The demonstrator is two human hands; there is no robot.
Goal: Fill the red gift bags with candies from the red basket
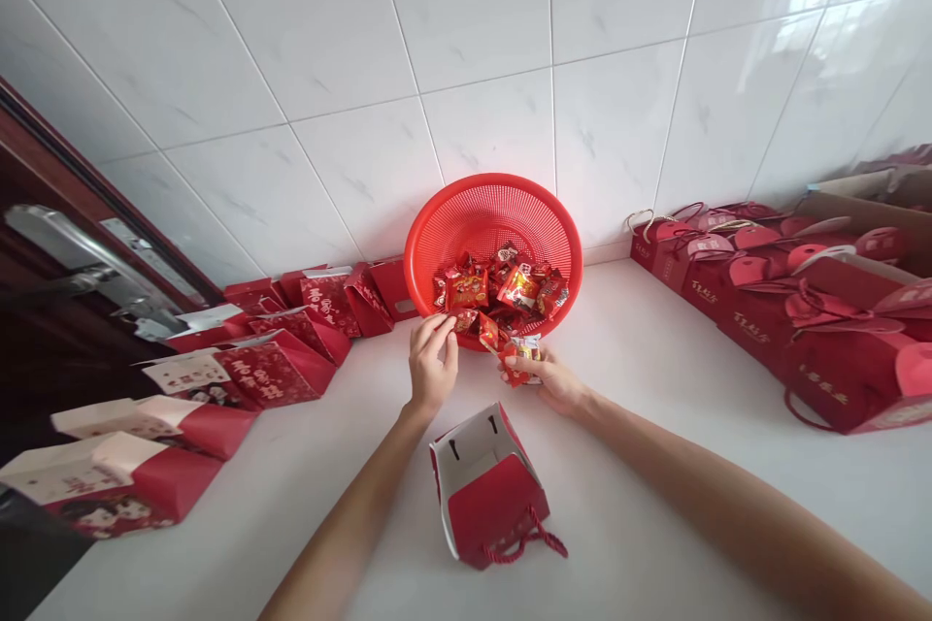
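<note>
A red plastic basket (495, 182) leans toward me against the tiled wall, with several wrapped candies (466, 289) inside. My left hand (432, 364) is at the basket's front left rim, its fingers closed on the edge of a small red wrapped candy (464, 318). In my right hand (557, 380), just outside the front right rim, are a few candy packets (521, 361) in red and pale wrappers. Between my forearms an open red gift box (499, 505) stands on the counter, its pale inside showing and a twisted red cord handle hanging at the front.
Open red gift boxes (273, 369) line the left side, beside a dark door with a metal handle (94, 257). Closed red boxes (757, 310) with cords stand in rows on the right, near a brown cardboard carton (848, 209). A white counter (626, 524) lies under everything.
</note>
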